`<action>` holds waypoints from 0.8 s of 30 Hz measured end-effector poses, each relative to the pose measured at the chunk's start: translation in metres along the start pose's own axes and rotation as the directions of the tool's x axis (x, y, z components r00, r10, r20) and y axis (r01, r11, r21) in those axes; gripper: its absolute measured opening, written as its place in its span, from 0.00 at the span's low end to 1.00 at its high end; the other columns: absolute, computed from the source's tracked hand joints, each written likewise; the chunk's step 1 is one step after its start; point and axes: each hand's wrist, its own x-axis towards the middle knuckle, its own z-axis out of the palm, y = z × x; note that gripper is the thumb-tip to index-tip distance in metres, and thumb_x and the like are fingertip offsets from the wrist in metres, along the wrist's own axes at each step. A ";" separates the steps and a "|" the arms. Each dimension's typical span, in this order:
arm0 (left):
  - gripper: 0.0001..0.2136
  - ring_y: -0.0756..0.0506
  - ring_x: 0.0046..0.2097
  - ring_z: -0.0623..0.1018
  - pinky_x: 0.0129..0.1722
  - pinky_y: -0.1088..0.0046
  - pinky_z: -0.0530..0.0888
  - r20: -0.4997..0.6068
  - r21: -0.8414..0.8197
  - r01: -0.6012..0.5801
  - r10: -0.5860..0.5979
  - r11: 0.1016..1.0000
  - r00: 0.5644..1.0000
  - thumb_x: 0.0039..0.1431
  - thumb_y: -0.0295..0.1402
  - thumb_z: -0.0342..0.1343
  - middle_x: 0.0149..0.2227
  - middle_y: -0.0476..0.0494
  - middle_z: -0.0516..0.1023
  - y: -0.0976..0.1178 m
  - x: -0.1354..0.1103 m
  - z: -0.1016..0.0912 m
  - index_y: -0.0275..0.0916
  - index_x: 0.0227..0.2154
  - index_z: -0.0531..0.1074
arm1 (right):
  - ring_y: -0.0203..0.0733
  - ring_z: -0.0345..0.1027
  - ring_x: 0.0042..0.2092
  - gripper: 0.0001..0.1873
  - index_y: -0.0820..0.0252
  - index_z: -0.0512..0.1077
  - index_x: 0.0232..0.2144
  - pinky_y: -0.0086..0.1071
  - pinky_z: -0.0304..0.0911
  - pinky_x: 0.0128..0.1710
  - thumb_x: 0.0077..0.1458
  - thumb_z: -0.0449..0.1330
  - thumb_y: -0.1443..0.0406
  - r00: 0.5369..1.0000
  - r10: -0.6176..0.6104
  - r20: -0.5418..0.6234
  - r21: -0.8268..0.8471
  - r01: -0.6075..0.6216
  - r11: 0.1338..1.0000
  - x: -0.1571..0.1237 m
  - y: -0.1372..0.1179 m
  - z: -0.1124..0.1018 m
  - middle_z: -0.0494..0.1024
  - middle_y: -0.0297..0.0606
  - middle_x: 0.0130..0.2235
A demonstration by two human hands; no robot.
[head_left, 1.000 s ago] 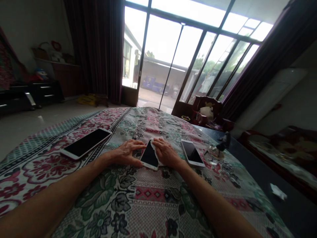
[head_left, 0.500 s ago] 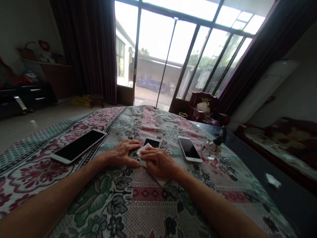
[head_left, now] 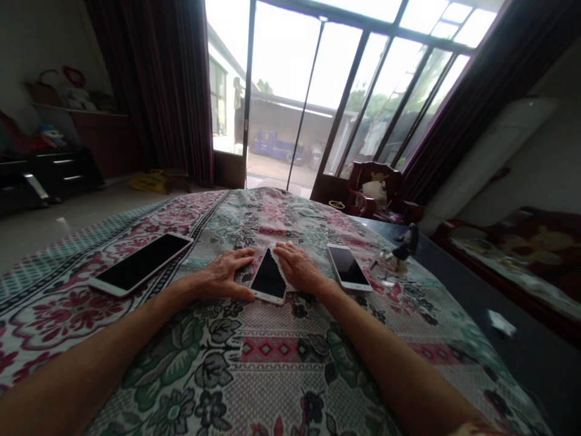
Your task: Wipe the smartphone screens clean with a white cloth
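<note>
Three smartphones lie face up on a floral quilted tablecloth [head_left: 272, 357]. The middle one, a white-framed phone [head_left: 267, 277], sits between my hands with its dark screen bare. My left hand [head_left: 222, 276] lies flat on the cloth, its fingers and thumb by that phone's left edge. My right hand [head_left: 297, 268] presses on a white wipe [head_left: 284, 269], which lies along the phone's right edge and is mostly hidden. A large black-screened phone [head_left: 140, 263] lies further left, and a white phone [head_left: 348, 267] lies right of my right hand.
Right of the cloth is a dark table surface [head_left: 458, 303] with a small glass ornament [head_left: 394, 260] and a white scrap [head_left: 502, 323]. A red-framed sofa [head_left: 512, 254] is at right, dark drawers [head_left: 54, 169] at left, glass doors ahead.
The wipe and my right hand have moved off the middle phone to its right side, uncovering its screen. The phone now points up and left, and the view has tilted slightly.
</note>
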 end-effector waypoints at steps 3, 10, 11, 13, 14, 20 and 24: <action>0.43 0.33 0.70 0.53 0.66 0.56 0.55 0.007 0.010 0.009 -0.009 1.000 1.000 0.51 0.55 0.61 0.71 0.36 0.50 -0.001 0.000 0.000 0.41 0.66 0.57 | 0.51 0.63 0.61 0.19 0.56 0.73 0.52 0.51 0.59 0.62 0.64 0.49 0.68 0.999 -0.046 0.010 -0.001 0.046 0.999 -0.005 -0.008 -0.003 0.72 0.43 0.59; 0.44 0.33 0.70 0.53 0.66 0.55 0.56 -0.034 0.006 -0.022 0.022 1.000 0.999 0.48 0.54 0.63 0.71 0.36 0.52 -0.008 0.001 0.005 0.43 0.66 0.57 | 0.42 0.69 0.51 0.20 0.52 0.77 0.43 0.39 0.63 0.56 0.55 0.51 0.73 0.960 -0.265 0.091 0.158 0.249 0.956 -0.022 -0.048 -0.020 0.79 0.35 0.47; 0.44 0.33 0.70 0.53 0.66 0.55 0.56 -0.034 0.007 -0.026 0.027 1.000 0.999 0.48 0.54 0.64 0.71 0.36 0.52 -0.009 0.001 0.005 0.43 0.66 0.56 | 0.42 0.69 0.50 0.20 0.52 0.77 0.42 0.38 0.64 0.54 0.54 0.51 0.73 0.953 -0.281 0.113 0.178 0.259 0.949 -0.025 -0.053 -0.022 0.79 0.34 0.46; 0.45 0.32 0.70 0.53 0.65 0.54 0.57 -0.022 0.014 -0.029 0.030 0.999 0.999 0.48 0.54 0.64 0.71 0.36 0.52 -0.009 0.001 0.005 0.44 0.66 0.56 | 0.42 0.70 0.49 0.21 0.51 0.77 0.41 0.38 0.65 0.53 0.52 0.51 0.74 0.944 -0.299 0.141 0.213 0.266 0.940 -0.028 -0.059 -0.024 0.80 0.34 0.45; 0.45 0.32 0.70 0.53 0.65 0.53 0.57 -0.014 0.020 -0.028 0.028 0.999 1.000 0.48 0.54 0.63 0.71 0.36 0.52 -0.009 0.001 0.005 0.44 0.67 0.56 | 0.42 0.70 0.50 0.21 0.51 0.78 0.41 0.38 0.66 0.52 0.52 0.51 0.74 0.941 -0.303 0.149 0.228 0.266 0.937 -0.030 -0.061 -0.024 0.80 0.34 0.45; 0.45 0.32 0.70 0.52 0.65 0.54 0.56 0.012 0.028 -0.011 0.011 1.000 1.000 0.49 0.54 0.62 0.71 0.33 0.51 -0.006 0.001 0.002 0.40 0.66 0.56 | 0.40 0.68 0.57 0.26 0.52 0.77 0.46 0.40 0.64 0.58 0.49 0.50 0.75 0.926 -0.366 0.093 0.337 0.317 0.887 -0.027 -0.055 -0.020 0.77 0.34 0.54; 0.44 0.32 0.70 0.52 0.66 0.54 0.55 0.021 0.012 -0.005 0.005 1.000 1.000 0.50 0.54 0.63 0.71 0.35 0.51 -0.002 -0.001 0.000 0.41 0.66 0.56 | 0.38 0.68 0.57 0.25 0.52 0.77 0.43 0.38 0.63 0.59 0.48 0.51 0.76 0.951 -0.302 0.066 0.300 0.270 0.915 -0.017 -0.040 -0.020 0.77 0.33 0.54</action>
